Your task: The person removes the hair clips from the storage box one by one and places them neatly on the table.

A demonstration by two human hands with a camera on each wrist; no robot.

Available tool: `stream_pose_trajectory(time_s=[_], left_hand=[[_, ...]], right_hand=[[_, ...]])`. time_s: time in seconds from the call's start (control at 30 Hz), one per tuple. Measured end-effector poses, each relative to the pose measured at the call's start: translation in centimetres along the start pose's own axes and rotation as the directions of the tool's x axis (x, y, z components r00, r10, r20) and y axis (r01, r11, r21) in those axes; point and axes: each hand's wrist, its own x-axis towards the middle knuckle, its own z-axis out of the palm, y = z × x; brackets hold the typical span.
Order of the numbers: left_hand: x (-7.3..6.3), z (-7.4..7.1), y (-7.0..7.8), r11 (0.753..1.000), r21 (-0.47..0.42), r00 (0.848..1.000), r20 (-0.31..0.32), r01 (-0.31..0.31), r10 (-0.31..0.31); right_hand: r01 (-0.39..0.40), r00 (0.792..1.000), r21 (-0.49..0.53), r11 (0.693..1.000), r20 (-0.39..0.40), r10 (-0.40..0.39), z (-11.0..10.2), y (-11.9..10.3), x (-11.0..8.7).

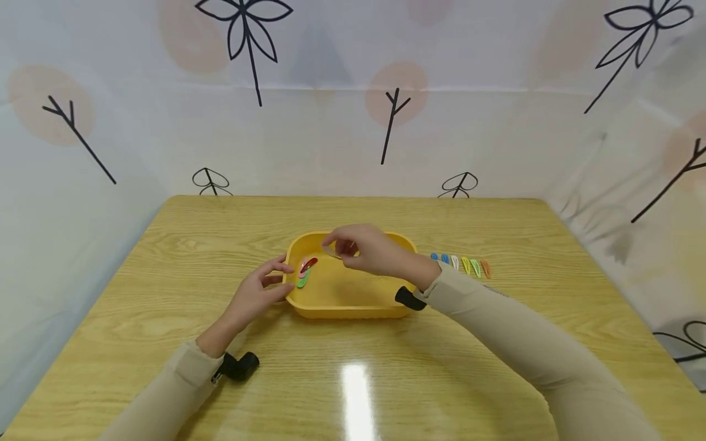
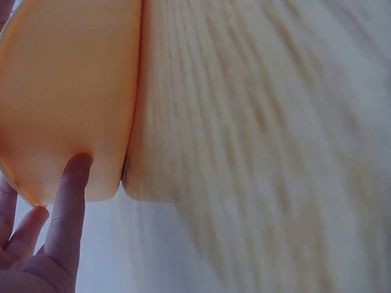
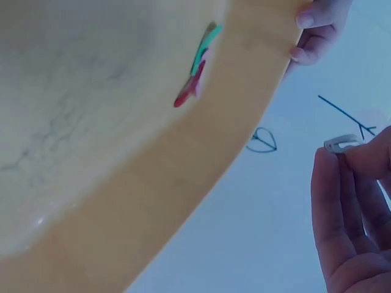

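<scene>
At the left end of a yellow plastic tray (image 1: pixel 349 312), my left hand (image 1: pixel 260 289) holds the rim, with fingertips over the edge and a finger against the outer wall (image 2: pixel 91 110). My right hand (image 1: pixel 368 250) is raised above the tray and pinches a white hair clip (image 3: pixel 343 143) between thumb and fingertips. Inside the tray, near its left wall, a red hair clip (image 1: pixel 310 264) overlaps a pink one, and a green hair clip (image 1: pixel 301 282) lies just in front. The pink clip is partly hidden.
Right of the tray, several snap hair clips stand in a row on the wooden table (image 1: pixel 220 245): blue, white (image 1: pixel 455 262), yellow (image 1: pixel 466 265), green (image 1: pixel 476 268) and orange (image 1: pixel 486 269). A patterned cloth (image 1: pixel 331 141) hangs behind the table and along its sides.
</scene>
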Motion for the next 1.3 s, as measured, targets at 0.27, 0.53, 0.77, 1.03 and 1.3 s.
stream_pose_trajectory(time_s=[0.27, 0.53, 0.77, 1.03, 1.3], left_hand=[[-0.2, 0.1, 0.0, 0.999, 0.033, 1.0, -0.012, 0.003, -0.003], [-0.3, 0.1, -0.2, 1.0, 0.022, 1.0, -0.01, -0.004, 0.004], [-0.1, 0.1, -0.4, 1.0, 0.017, 1.0, -0.009, -0.012, 0.012], [0.0, 0.2, -0.2, 1.0, 0.02, 1.0, -0.013, -0.008, 0.009], [0.0, 0.1, -0.2, 1.0, 0.015, 1.0, -0.011, -0.006, 0.006]], right_hand=[[-0.025, 0.989, -0.025, 0.999, -0.149, 0.021, -0.8, 0.3, -2.2], [-0.071, 0.979, -0.007, 0.997, -0.194, 0.068, -1.2, 0.8, -4.0], [-0.092, 0.968, -0.022, 0.995, -0.235, 0.085, -1.6, 1.5, -5.5], [-0.161, 0.952, -0.009, 0.987, -0.267, 0.153, -2.0, 2.2, -7.4], [-0.197, 0.934, 0.011, 0.98, -0.301, 0.192, -1.8, 3.1, -9.0]])
